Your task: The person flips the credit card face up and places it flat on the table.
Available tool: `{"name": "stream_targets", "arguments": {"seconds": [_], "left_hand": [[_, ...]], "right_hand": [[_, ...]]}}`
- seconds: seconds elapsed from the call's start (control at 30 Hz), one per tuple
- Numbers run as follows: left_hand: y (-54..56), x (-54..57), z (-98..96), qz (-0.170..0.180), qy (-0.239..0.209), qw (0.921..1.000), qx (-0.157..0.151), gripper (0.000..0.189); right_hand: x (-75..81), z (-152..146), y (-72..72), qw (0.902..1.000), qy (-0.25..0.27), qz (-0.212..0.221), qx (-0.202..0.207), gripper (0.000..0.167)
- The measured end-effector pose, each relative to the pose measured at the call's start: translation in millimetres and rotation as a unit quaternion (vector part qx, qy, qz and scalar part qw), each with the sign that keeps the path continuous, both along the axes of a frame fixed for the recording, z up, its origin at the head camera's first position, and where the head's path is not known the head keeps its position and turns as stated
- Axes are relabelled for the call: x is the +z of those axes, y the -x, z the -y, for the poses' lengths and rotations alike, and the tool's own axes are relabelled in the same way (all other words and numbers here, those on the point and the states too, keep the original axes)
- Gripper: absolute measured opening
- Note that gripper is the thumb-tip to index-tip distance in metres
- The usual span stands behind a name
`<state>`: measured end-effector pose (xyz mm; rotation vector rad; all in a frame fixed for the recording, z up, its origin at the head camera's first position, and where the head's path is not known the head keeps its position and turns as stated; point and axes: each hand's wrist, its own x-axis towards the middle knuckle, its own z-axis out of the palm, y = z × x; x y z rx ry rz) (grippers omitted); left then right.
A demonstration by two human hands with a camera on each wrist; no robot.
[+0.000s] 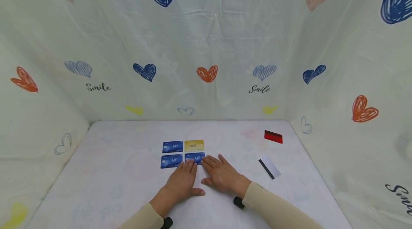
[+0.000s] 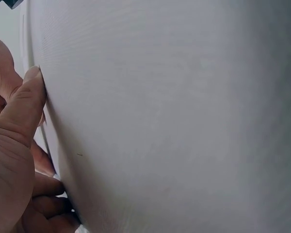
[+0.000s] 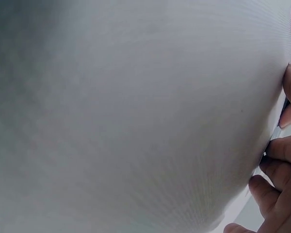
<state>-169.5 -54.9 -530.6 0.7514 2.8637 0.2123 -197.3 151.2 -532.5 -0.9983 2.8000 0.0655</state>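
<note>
Both hands lie low over the white table around a blue VIP card (image 1: 194,156), the lower right one in a block of cards. Fingertips of the left hand (image 1: 182,179) touch its lower edge, fingers straight and thumb spread to the right. From the right, the right hand (image 1: 222,174) has its extended fingertips at the card's right edge. A gold card (image 1: 194,145) lies just above; two more blue VIP cards, an upper (image 1: 172,146) and a lower (image 1: 171,161), form the left column. In the left wrist view, the left thumb (image 2: 26,104) rests along the table surface.
A red card (image 1: 273,137) with a dark stripe lies at the table's far right. Nearer, a white card (image 1: 269,168) with a black stripe lies aslant. Cloth walls (image 1: 206,43) printed with hearts rise behind the table (image 1: 112,171) and at both sides.
</note>
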Motion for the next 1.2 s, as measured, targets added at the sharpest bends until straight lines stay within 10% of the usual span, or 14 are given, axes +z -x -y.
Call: {"name": "stream_targets", "arguments": {"seconds": [0.37, 0.93, 1.2], "left_hand": [[-2.9, 2.6, -2.5, 0.006, 0.008, 0.9999, 0.009, 0.106], [-5.7, 9.2, -1.7, 0.014, 0.015, 0.9997, 0.015, 0.105], [-3.1, 4.0, -2.5, 0.015, 0.009, 0.9998, 0.012, 0.106]], "right_hand": [[-0.4, -14, -7.5, 0.9998, 0.009, -0.004, -0.019, 0.078], [10.2, -177, -63.8, 0.9749, 0.056, -0.091, -0.195, 0.079], [1.3, -187, -72.8, 0.9678, 0.069, -0.04, -0.239, 0.072]]}}
